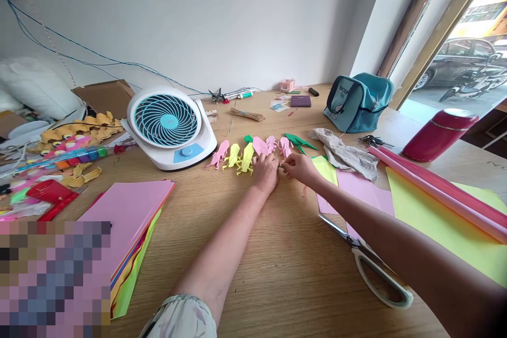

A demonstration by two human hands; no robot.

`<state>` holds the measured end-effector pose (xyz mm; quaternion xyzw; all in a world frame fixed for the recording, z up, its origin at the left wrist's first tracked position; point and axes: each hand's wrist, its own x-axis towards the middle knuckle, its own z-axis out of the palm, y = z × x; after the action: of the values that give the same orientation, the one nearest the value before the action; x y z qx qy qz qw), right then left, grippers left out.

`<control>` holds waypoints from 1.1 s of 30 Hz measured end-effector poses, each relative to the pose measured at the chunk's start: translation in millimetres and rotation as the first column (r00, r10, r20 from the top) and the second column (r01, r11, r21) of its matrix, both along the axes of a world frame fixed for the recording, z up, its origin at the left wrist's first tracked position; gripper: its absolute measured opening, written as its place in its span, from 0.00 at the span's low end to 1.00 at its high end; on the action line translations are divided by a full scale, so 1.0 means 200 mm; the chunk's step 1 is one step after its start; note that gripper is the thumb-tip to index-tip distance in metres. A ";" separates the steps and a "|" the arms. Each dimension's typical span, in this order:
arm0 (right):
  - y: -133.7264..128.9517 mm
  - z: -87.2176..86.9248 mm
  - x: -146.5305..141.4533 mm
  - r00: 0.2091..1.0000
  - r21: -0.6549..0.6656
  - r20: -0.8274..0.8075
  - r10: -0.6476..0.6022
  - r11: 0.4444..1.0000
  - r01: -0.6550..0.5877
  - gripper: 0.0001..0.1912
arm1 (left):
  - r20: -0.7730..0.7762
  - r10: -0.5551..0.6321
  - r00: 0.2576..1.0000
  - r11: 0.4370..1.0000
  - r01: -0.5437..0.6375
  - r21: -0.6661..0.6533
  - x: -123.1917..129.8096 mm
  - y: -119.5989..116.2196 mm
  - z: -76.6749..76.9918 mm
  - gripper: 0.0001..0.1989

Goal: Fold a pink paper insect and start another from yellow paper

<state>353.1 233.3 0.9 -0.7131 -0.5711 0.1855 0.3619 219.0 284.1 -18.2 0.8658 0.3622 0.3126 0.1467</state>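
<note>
1. A pink paper figure (220,153) sits at the row's left end, then two yellow paper figures (247,157); best spare their thin legs.
2. The left hand (266,172) curls low beside more pink figures (260,145); I cannot tell its grip. A light touch should steady best.
3. The right hand (299,168) has its fingertips by a small green bit (281,166); I cannot tell whether they pinch it. Small finger movements suit.

On the left I make out a white tabletop fan with a round, blue-centred spiral grille (168,122), brown cardboard (103,97) behind it. Farther back I see a flat, dark purple rectangular booklet (301,101). To the right I find a teal fabric bag (361,103), bunched metal keys (374,141) and a glossy red cylindrical flask (439,136); outside, a dark grey car (455,57).
</note>
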 end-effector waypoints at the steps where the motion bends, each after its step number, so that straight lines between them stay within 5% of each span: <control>1: 0.01 -0.01 0.00 0.999 -0.025 -0.033 -0.005 1.000 0.004 0.05 | 0.007 -0.004 1.000 1.000 0.004 -0.005 0.00 0.00 0.00 0.09; 7: 0.05 -0.02 0.00 0.994 -0.053 -0.100 -0.044 0.998 0.038 0.02 | 0.131 -0.015 0.991 0.999 0.020 -0.040 0.01 0.00 0.00 0.09; 14: 0.05 0.00 -0.01 0.998 0.028 -0.021 -0.068 0.997 0.068 0.03 | -0.130 0.069 0.989 0.991 -0.054 0.120 0.00 0.00 0.01 0.08; 20: 0.05 -0.03 -0.01 0.999 0.136 0.053 -0.002 0.991 -0.005 0.07 | -0.296 0.131 0.946 0.981 -0.080 0.178 0.00 -0.01 0.03 0.11; 33: 0.05 -0.06 0.00 0.905 0.183 0.398 0.147 0.955 -0.235 0.11 | -0.296 0.164 0.941 0.968 -0.095 0.233 0.01 -0.01 0.02 0.11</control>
<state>353.0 242.8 -11.1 -0.6297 -0.7152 0.0121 0.3032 220.6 282.2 -15.0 0.8892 0.4013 0.2179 -0.0280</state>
